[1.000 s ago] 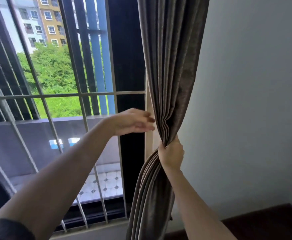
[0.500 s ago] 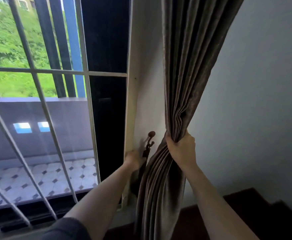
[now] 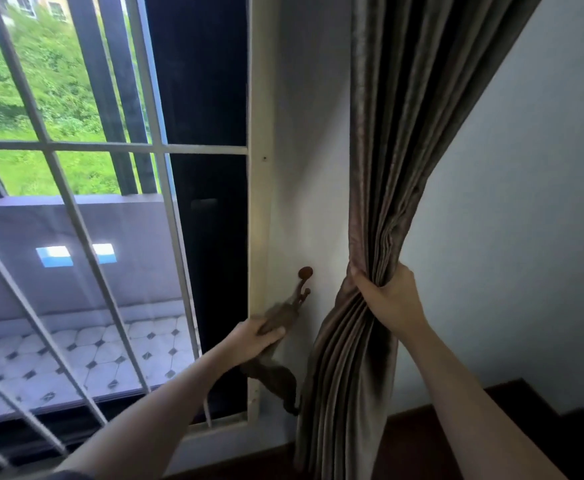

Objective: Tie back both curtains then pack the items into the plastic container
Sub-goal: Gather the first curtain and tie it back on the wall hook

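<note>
A brown-grey pleated curtain [image 3: 398,150] hangs to the right of the window, bunched at waist height. My right hand [image 3: 386,301] is clenched around the gathered folds. A dark metal hook [image 3: 303,284] with a round knob is fixed to the wall between window frame and curtain. A brown fabric tieback [image 3: 276,362] hangs from that hook, blurred. My left hand [image 3: 254,337] grips the tieback just below the hook. The plastic container and the other curtain are out of view.
A window with white metal bars [image 3: 76,216] fills the left, with a cream frame [image 3: 259,202] beside it. A grey-white wall [image 3: 526,237] stands behind the curtain. Dark wooden flooring [image 3: 512,427] lies at the bottom right.
My left hand dropped from the curtain's edge down to the wall hook and took hold of the tieback. The view moved closer and to the right; my right hand kept its grip.
</note>
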`<state>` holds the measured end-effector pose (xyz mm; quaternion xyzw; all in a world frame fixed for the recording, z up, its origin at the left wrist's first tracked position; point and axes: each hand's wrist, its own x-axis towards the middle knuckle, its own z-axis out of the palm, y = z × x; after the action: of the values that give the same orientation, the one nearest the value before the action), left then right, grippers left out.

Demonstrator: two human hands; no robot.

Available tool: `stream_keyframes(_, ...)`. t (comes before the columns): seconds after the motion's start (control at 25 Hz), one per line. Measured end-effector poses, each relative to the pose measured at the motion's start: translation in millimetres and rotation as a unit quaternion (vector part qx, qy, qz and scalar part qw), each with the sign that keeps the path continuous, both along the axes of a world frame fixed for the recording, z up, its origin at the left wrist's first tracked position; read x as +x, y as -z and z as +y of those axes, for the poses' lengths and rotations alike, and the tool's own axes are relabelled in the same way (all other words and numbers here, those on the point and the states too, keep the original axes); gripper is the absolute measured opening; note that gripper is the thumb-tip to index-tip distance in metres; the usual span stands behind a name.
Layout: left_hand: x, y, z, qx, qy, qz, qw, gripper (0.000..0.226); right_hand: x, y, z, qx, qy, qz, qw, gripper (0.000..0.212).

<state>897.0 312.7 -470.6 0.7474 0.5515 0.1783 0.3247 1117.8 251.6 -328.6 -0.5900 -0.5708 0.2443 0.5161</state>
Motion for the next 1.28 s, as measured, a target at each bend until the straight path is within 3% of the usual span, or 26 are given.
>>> stream_keyframes(0.2,-86.2,-64.9,-7.0,0.014,0.003,0.11,0.994,0.024,-34.0,6.4,1.9,-0.003,-0.064,0.007,0.998,0.014)
stream_keyframes(0.28,-100.9,-93.8,-8.4,0.06,0.006,0.149,0.987,0.028,-49.1,11.3,2.5,0.0,-0.073,0.012,0.997,0.01)
stream_keyframes(0.48,-121.1,-136.1,-15.2,0.174,-0.005,0.199,0.964,0.032,-82.4,14.0,7.2,-0.016,-0.087,0.043,0.995,0.023)
stream_keyframes(0.68,-93.7,-145.2,-58.4,0.204,-0.053,0.148,0.966,0.041,-111.3,5.3,14.3,-0.049,-0.069,0.013,0.996,0.036)
stream_keyframes(0.84,-60.8,-141.9,-93.4,0.108,-0.128,0.072,0.983,0.033,-128.2,-16.7,18.3,-0.092,-0.009,-0.085,0.992,0.039)
stream_keyframes(0.96,-37.3,-132.3,-108.4,0.058,-0.178,-0.017,0.982,0.032,-135.3,-36.5,17.4,-0.112,-0.027,-0.118,0.986,0.041)
stream_keyframes(1.12,0.9,-110.9,-122.2,0.09,-0.192,-0.074,0.974,0.032,-140.0,-54.1,15.5,-0.112,-0.063,-0.191,0.973,0.037)
stream_keyframes(1.28,19.2,-95.7,-112.5,0.152,-0.168,-0.026,0.974,0.036,-144.2,-59.3,17.0,-0.124,-0.097,-0.23,0.96,0.033)
